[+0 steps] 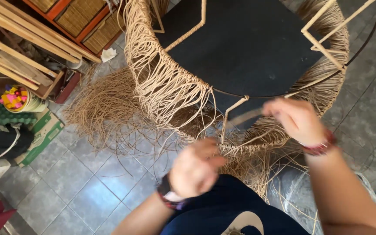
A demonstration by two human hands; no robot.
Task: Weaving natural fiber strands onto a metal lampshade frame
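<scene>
rattan strands (162,87): tan | seat panel (244,43): black | floor tiles (79,182): grey

A flattened green-and-white cardboard box (40,137) lies on the grey tiled floor (79,187) at the left edge of the view, tilted so that its long side runs diagonally, with a brown cardboard rim showing along its lower edge. Just above it stands a round cream-coloured tub (20,99) filled with small bright pink, yellow and green pieces. No signs or screens are in view, and any label is too small to make out.
</scene>
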